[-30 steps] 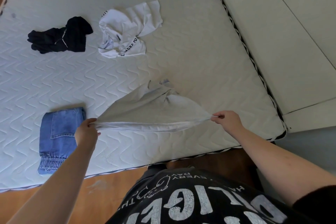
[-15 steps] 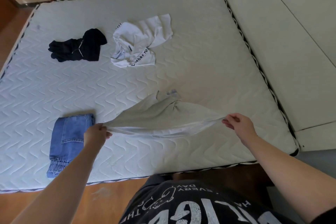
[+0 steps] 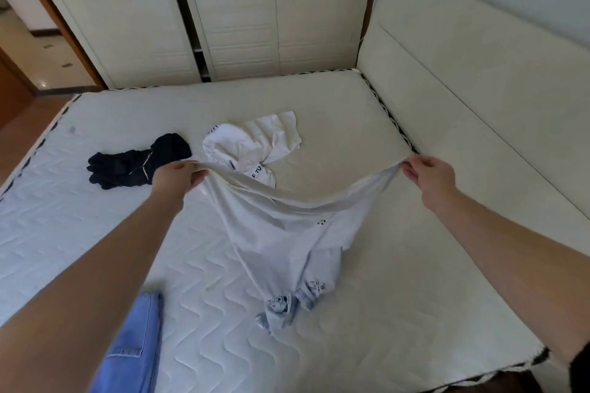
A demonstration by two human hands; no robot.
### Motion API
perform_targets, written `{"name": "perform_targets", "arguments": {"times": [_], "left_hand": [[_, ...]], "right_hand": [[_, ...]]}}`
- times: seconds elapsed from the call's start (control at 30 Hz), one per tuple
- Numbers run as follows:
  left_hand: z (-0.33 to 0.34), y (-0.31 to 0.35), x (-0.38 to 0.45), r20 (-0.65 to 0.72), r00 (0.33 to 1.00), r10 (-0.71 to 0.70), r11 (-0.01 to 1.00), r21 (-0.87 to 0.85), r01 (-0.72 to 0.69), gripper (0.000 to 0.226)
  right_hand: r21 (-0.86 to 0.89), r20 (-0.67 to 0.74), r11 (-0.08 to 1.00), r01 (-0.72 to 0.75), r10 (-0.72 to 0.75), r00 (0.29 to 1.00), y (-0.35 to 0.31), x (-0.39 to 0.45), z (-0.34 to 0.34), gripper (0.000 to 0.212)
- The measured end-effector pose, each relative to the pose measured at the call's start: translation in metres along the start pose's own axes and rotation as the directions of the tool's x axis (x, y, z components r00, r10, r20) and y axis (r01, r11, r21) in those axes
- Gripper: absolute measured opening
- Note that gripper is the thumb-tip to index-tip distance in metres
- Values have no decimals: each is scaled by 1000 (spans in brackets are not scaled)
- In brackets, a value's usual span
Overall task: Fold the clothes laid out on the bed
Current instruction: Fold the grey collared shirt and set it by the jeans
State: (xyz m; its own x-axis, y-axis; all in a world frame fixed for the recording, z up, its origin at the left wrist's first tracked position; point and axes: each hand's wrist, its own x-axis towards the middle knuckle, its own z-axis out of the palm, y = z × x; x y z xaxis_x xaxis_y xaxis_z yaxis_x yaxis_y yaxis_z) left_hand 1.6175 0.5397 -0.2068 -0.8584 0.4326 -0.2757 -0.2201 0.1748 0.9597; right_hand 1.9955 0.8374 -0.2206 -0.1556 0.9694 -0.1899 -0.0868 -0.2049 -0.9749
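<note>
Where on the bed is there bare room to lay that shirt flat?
Bare quilted mattress lies right of the held pale grey shirt, toward the headboard. The far left is crowded: black garment, crumpled white T-shirt; folded blue jeans near left.

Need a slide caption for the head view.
Both hands, left and right, hold a pale grey printed T-shirt stretched above the white quilted mattress.

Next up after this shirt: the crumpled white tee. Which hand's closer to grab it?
Left, probably. The left hand grips the light shirt right beside the white tee; the right hand sits far across, near the headboard.
</note>
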Motion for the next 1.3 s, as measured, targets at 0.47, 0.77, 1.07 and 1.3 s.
{"name": "perform_targets", "arguments": {"times": [0.47, 0.77, 1.07, 1.3], "left_hand": [[72, 246, 71, -4, 977, 212, 977, 22, -212, 15], [87, 273, 60, 58, 964, 260, 965, 27, -262, 28], [60, 46, 9, -145, 983, -109, 994, -22, 106, 13], [32, -188, -68, -196, 925, -326, 941, 26, 338, 30]], "right_hand": [[26, -39, 987, 158, -157, 987, -228, 140, 27, 3], [256, 59, 961, 108, -127, 990, -247, 178, 32, 19], [74, 122, 987, -139, 130, 984, -57, 137, -39, 7], [-118, -82, 886, -448, 441, 894, 145, 74, -138, 36]]}}
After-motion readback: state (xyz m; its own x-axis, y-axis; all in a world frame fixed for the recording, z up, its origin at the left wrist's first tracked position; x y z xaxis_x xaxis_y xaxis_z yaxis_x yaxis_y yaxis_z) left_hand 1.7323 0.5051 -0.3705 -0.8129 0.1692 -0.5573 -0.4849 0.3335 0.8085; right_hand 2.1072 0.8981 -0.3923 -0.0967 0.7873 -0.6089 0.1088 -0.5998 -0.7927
